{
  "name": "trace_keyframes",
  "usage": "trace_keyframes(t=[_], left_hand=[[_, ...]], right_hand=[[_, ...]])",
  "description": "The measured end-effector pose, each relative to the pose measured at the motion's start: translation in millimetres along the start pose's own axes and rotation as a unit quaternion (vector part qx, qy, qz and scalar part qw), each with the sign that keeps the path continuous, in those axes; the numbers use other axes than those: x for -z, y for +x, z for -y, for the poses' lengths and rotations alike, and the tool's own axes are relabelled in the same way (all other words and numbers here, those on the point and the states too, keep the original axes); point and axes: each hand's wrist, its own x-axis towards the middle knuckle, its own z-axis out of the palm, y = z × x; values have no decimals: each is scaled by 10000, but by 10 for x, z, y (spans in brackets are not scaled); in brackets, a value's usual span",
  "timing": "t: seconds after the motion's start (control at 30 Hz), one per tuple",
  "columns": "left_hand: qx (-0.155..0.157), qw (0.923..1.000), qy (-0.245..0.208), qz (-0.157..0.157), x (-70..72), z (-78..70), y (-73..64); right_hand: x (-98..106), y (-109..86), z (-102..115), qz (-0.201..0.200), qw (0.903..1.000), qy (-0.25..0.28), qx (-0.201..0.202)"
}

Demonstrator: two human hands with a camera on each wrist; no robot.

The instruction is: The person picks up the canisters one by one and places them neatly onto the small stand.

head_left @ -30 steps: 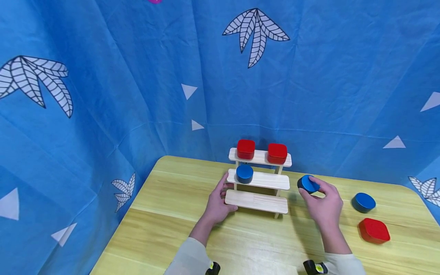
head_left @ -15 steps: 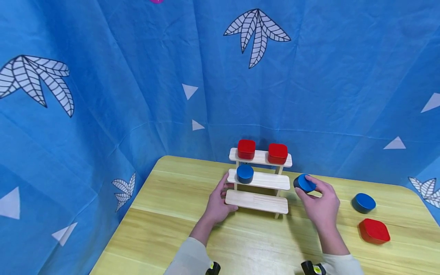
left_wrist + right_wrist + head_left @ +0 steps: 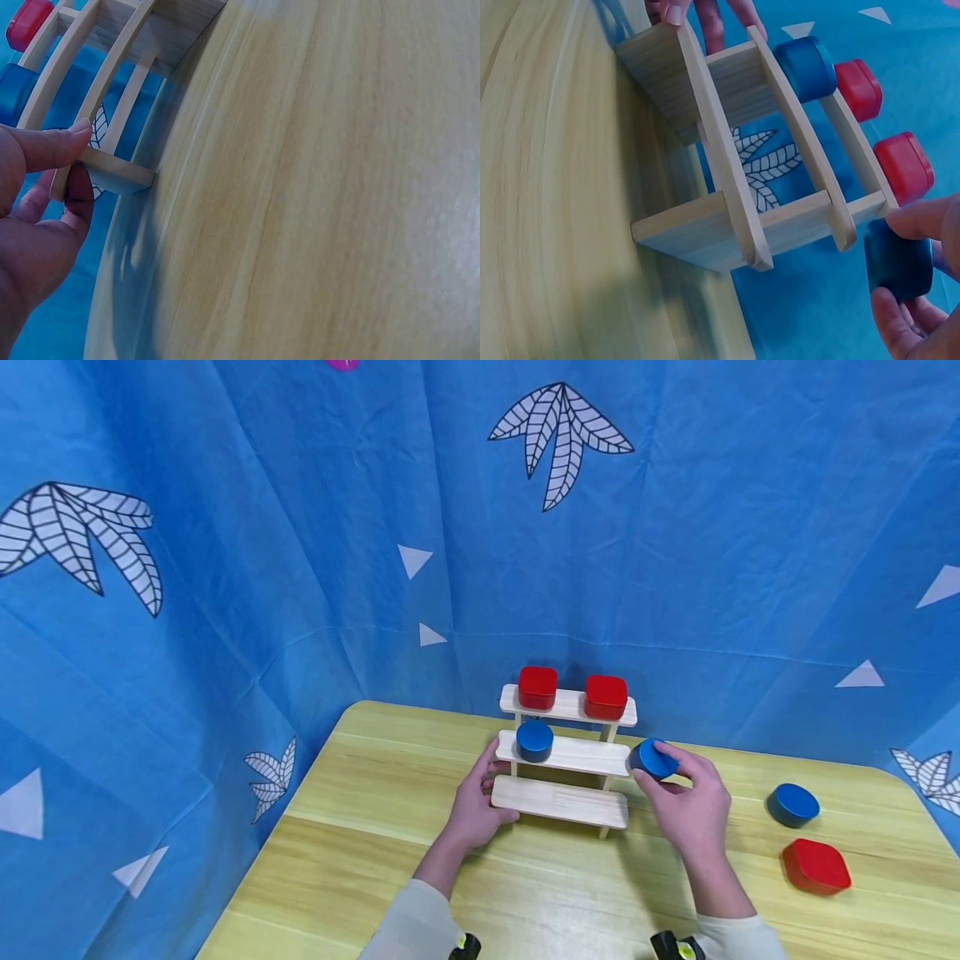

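The middle shelf (image 3: 588,756) has room at right (a blue container (image 3: 535,742) blocks its left).

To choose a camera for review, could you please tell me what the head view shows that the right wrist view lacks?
Only the head view: a loose blue box and a loose red box right of the shelf, and both sleeves.

Only the right wrist view: a leaf print seen through the gap between shelf boards.

Both: the shelf, two red boxes on top, one blue box on the middle board, the left hand gripping the shelf, the right hand holding another blue box.
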Motion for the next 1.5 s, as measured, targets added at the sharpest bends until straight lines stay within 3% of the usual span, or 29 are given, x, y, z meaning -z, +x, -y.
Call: trace_keyframes(t=[0.5, 0.83, 1.5], left_hand=[[18, 10000, -28, -15, 9, 29, 11], [23, 10000, -38, -5, 12, 39, 17], [-41, 10000, -24, 1, 8, 48, 30]], right_hand=[[-134, -1, 46, 183, 9995, 82, 234], [-199, 5, 99, 307, 9985, -324, 320], [-358, 22, 193, 611, 9953, -539, 519]])
